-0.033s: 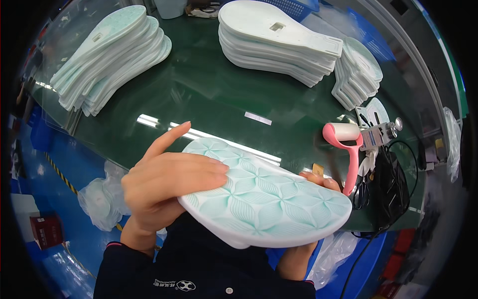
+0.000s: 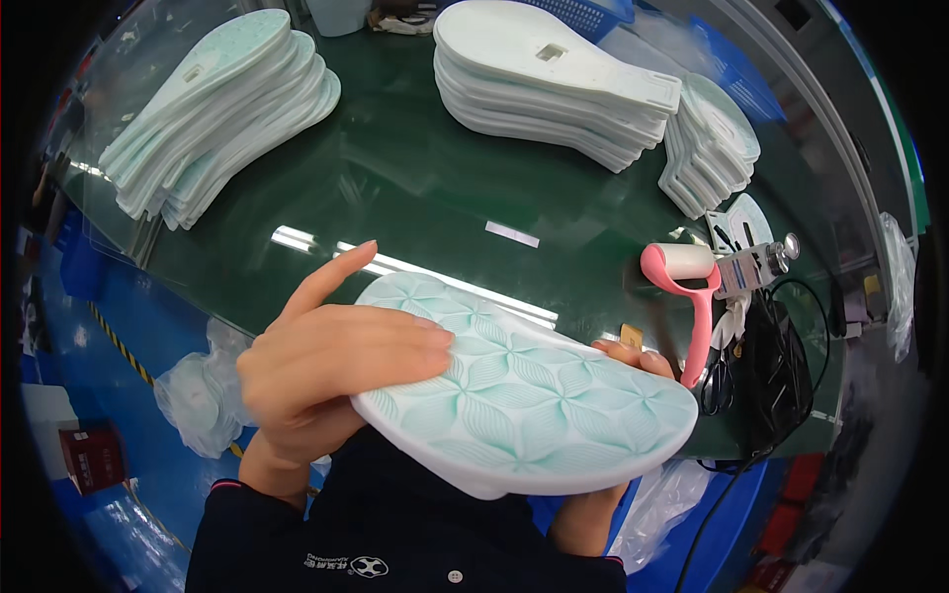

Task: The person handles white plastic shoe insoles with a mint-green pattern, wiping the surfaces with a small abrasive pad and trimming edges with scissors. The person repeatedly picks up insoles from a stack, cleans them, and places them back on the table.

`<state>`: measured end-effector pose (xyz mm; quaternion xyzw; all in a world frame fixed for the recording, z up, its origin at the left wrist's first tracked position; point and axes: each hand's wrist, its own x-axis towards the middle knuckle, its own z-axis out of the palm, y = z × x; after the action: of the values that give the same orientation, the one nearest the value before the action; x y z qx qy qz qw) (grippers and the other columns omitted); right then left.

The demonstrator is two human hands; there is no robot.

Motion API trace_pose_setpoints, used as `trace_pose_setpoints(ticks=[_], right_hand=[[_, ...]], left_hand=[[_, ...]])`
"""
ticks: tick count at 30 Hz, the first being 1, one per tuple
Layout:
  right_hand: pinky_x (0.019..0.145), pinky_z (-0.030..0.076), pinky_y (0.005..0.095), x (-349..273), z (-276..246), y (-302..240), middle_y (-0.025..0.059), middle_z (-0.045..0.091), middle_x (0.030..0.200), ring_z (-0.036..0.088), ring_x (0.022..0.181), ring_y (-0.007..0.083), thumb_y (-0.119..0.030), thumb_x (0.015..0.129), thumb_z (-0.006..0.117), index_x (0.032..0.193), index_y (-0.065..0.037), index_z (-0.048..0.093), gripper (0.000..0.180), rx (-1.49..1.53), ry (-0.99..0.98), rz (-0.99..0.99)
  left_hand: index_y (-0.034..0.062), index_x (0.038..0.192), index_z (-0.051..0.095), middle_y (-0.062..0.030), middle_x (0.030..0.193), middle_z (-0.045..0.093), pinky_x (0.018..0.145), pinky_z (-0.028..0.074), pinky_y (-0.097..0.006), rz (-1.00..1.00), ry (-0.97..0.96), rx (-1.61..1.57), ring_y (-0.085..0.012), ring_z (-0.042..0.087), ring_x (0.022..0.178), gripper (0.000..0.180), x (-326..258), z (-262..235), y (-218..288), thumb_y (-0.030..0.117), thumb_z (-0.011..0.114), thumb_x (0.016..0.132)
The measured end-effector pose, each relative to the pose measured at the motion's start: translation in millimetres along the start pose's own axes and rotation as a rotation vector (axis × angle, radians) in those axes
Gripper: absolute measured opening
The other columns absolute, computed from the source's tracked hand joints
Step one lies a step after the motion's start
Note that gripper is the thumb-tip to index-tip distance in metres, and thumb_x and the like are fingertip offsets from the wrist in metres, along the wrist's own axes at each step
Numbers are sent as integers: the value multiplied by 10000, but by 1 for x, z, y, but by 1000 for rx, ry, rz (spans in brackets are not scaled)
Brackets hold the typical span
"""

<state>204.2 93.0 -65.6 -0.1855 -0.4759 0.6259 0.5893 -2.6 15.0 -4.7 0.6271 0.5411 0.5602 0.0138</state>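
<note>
A curved white plastic panel [image 2: 539, 390] with a pale green embossed leaf pattern is held tilted over the front of the table, patterned face up. My left hand [image 2: 341, 356] grips its left end. Several of those fingers lie together on the pattern, the index finger points up and away, and the thumb is hidden. Behind the panel, my right hand [image 2: 633, 356] holds the right part. Only fingertips show over the far edge, and the palm is out of sight underneath. A pink-handled lint roller [image 2: 695, 326] lies just right of that hand.
Stacks of similar panels stand at the far left [image 2: 227, 109], far middle [image 2: 544, 89] and far right [image 2: 712, 138] of the green table [image 2: 395, 188]. A pump bottle [image 2: 756, 267], scissors [image 2: 719, 385], a black bag [image 2: 776, 376] and a cable [image 2: 732, 494] crowd the right side.
The panel has tipped very slightly, its near edge a little lower and its left end a little further left. My left hand has shifted slightly left with it.
</note>
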Motion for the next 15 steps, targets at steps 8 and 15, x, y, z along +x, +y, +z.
trace_pose_setpoints(ticks=[8, 15], right_hand=[[978, 307, 503, 15, 5, -3, 240, 328, 1301, 298, 1241, 369, -31, 677, 640, 1224, -11, 396, 599, -328, -92, -166], [834, 422, 376, -5, 24, -19, 176, 467, 1086, 474, 1017, 277, -112, 703, 657, 1108, -40, 450, 461, -585, -35, -390]], left_hand=[[73, 768, 644, -45, 692, 649, 954, 304, -553, 109, -209, 143, -164, 641, 675, 121, 11, -11, 13, 159, 674, 688], [75, 780, 639, -26, 698, 648, 970, 258, -574, 151, -241, 135, -136, 641, 682, 109, 12, -15, 23, 152, 681, 716]])
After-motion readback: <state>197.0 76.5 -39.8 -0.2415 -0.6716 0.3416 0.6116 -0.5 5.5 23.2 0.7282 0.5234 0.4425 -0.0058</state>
